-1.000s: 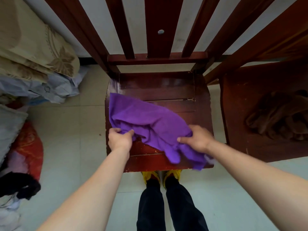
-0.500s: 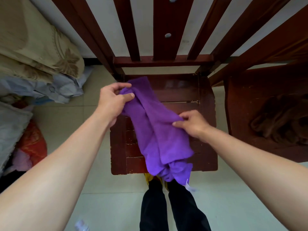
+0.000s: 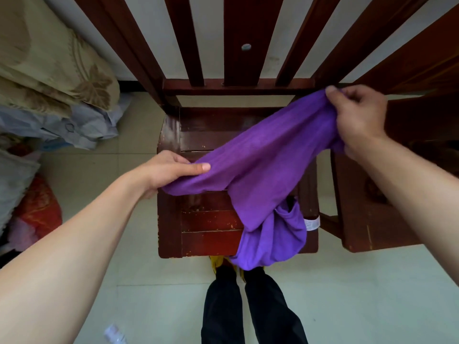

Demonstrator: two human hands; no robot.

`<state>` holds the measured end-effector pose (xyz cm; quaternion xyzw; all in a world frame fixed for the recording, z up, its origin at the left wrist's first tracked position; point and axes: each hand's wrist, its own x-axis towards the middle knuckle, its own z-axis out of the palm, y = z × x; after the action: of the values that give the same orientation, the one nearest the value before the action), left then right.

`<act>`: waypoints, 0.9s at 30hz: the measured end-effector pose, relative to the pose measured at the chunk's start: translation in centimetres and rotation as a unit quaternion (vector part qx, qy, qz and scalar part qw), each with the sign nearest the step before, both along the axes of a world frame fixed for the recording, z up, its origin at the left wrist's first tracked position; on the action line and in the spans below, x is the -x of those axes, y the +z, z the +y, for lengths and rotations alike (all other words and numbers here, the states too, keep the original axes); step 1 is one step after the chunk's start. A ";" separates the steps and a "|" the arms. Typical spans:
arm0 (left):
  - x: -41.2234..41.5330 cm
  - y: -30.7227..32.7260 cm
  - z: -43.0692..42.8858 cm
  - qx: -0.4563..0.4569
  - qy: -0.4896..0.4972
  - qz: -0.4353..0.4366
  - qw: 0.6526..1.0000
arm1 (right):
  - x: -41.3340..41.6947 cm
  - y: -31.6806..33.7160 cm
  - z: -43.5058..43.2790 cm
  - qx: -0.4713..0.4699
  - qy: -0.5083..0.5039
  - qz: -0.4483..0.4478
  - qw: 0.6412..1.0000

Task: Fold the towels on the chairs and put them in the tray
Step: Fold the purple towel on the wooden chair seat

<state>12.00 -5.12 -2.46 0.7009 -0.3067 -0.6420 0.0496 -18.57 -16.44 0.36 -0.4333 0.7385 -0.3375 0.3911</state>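
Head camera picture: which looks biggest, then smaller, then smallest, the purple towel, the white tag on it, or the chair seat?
1. Chair seat, though the towel hides part of it.
2. Purple towel, held nearer the camera, so this order is unsure.
3. White tag, clearly smallest.

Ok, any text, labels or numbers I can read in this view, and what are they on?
No text is readable.
Tag on the towel: white, with print too small and blurred to read.
Object on the floor, bottom edge: blurred, nothing legible.
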 end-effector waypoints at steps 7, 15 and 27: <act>0.7 -2.5 0.1 0.069 0.460 0.093 0.880 | 0.8 -5.5 5.0 -0.157 0.009 0.078 0.984; 7.7 -4.3 6.4 0.199 0.137 -0.317 0.917 | -0.7 -9.2 18.7 -0.337 0.237 0.066 0.909; 13.9 -4.7 8.3 0.210 -0.307 -0.285 0.883 | -2.5 -5.5 5.6 -0.308 -0.107 -0.283 0.902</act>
<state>-1.92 3.15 -7.20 0.6973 -0.6353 -0.3182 -0.0938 -16.10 -10.86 -5.13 -0.0960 0.7055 -0.2417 0.6593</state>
